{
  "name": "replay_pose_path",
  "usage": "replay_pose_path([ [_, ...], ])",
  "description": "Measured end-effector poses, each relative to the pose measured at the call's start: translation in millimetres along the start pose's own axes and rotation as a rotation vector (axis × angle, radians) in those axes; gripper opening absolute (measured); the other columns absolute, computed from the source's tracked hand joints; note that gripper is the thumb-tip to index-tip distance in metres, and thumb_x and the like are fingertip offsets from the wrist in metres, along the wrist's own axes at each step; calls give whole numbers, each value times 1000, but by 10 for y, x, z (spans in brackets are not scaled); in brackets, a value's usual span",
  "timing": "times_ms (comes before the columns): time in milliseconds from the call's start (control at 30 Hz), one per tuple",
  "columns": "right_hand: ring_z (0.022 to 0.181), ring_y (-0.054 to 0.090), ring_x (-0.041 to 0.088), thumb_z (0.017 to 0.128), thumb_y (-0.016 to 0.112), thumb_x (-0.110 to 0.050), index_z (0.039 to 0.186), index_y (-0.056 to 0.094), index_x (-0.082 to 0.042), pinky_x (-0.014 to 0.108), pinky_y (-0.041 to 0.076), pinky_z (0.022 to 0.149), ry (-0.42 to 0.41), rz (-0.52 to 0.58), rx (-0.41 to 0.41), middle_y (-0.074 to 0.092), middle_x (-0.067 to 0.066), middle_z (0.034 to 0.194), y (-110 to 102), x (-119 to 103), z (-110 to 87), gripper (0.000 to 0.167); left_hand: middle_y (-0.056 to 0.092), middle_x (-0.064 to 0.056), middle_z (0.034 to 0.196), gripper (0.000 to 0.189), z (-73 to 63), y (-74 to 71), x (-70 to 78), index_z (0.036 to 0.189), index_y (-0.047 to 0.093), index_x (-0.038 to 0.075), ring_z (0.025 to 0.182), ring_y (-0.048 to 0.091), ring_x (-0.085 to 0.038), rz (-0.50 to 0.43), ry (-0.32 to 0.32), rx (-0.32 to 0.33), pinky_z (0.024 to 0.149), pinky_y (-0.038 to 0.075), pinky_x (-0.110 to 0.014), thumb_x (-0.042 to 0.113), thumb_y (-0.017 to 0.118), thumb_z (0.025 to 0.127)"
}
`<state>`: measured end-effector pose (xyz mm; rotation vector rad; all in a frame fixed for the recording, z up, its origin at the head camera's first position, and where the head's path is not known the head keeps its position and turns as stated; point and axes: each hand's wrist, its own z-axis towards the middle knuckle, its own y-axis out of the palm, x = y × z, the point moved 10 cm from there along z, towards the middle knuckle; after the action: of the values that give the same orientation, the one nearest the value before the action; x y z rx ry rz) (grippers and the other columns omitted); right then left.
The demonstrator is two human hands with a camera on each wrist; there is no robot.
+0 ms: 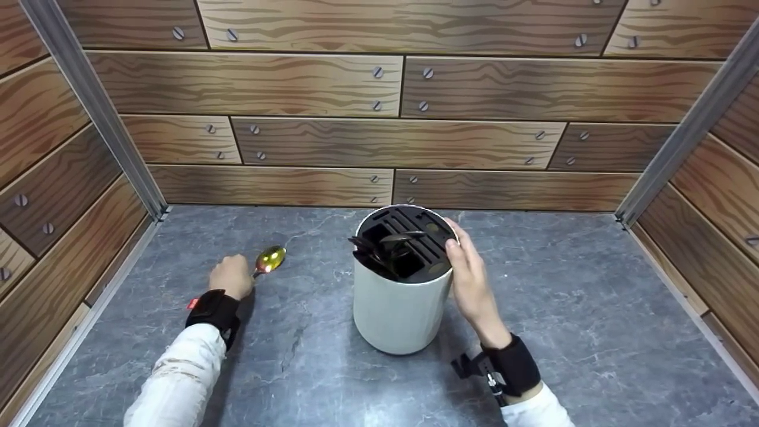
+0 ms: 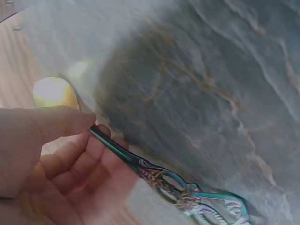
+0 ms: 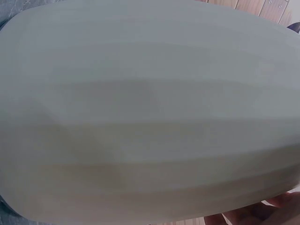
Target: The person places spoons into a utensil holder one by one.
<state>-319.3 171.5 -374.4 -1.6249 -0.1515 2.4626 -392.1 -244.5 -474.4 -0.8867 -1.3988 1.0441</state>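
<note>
My left hand (image 1: pixel 231 277) is low at the tabletop on the left, pinching a spoon (image 1: pixel 271 259) by its stem between thumb and fingers. The spoon's shiny, gold-looking bowl points away from me. In the left wrist view its iridescent openwork handle (image 2: pixel 180 187) sticks out past the fingers. A white, round utensil holder (image 1: pixel 397 317) stands upright at the centre. My right hand (image 1: pixel 471 279) holds its right side, thumb at the rim and fingers around the far side. The holder's pale wall (image 3: pixel 150 103) fills most of the right wrist view.
The holder's black slotted insert (image 1: pixel 436 270) has square wells, and dark shiny utensils (image 1: pixel 373 252) poke out on its left side. Wood-patterned panels (image 1: pixel 391 142) wall in the grey marbled tabletop (image 1: pixel 308 385) at the back and both sides.
</note>
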Motion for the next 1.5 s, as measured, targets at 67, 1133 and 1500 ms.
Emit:
replay_pose_path([
  [67, 154, 42, 34, 113, 36, -17, 157, 43, 0, 8, 33, 119, 2, -1, -1, 50, 21, 161, -4, 5, -3, 48, 72, -35, 93, 19, -5, -29, 37, 81, 69, -9, 87, 72, -52, -30, 18, 7, 76, 59, -59, 5, 65, 94],
  [1133, 156, 39, 34, 113, 35, -17, 159, 40, 2, 7, 32, 120, 19, 17, -6, 47, 22, 163, -5, 20, -5, 49, 75, -8, 92, 16, -717, -767, 774, 108, 71, -2, 76, 67, 5, -967, 107, 338, 68, 61, -16, 12, 67, 102],
  [1500, 156, 40, 34, 113, 36, -18, 159, 41, 1, 9, 31, 121, 16, -8, -6, 48, 21, 163, 10, -2, -1, 49, 70, 6, 85, 7, -1000, -841, 860, 101, 67, -5, 77, 71, -5, -1311, 102, 464, 69, 65, -24, 1, 68, 99],
])
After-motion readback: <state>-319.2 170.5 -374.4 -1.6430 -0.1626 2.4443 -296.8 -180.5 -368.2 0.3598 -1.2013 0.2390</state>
